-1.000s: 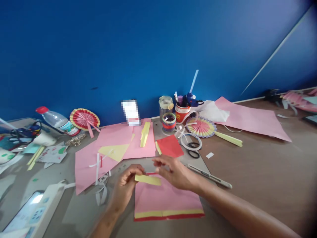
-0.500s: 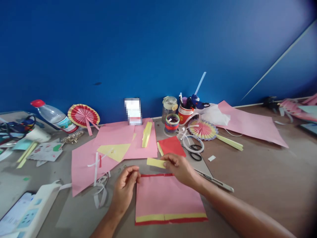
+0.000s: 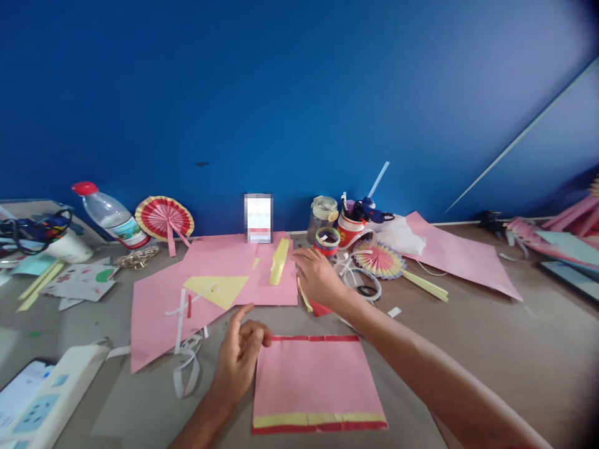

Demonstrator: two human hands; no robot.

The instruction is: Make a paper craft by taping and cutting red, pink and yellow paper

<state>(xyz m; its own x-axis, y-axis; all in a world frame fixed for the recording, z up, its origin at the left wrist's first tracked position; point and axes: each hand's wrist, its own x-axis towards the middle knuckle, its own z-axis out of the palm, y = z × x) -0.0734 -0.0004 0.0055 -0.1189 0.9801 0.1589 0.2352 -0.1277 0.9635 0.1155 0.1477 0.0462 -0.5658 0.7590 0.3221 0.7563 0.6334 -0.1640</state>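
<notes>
My left hand (image 3: 241, 352) is beside the upper left corner of a pink paper sheet (image 3: 316, 377) with red and yellow bands. Its index finger stretches out, the other fingers curl loosely, and no object shows in it. Farther forward, my right hand (image 3: 319, 278) reaches over a red paper piece (image 3: 322, 308), covering most of it. The fingers of that hand extend toward the left, and nothing is visible in them. Just below them lies a yellow edge or strip (image 3: 305, 295). A folded yellow strip (image 3: 279, 262) rests on pink paper to the left.
Pink sheets (image 3: 159, 312) with paper scraps lie left. At the back stand a jar (image 3: 322, 218), tape rolls (image 3: 326, 242) and a red cup (image 3: 350, 231) of tools. Pleated fans (image 3: 165, 218), a bottle (image 3: 115, 215), a power strip (image 3: 60, 390) and a phone (image 3: 23, 396) surround the work.
My right hand has moved forward from above the banded sheet to the red paper. The yellow strip it held no longer shows in its fingers. My left index finger has straightened.
</notes>
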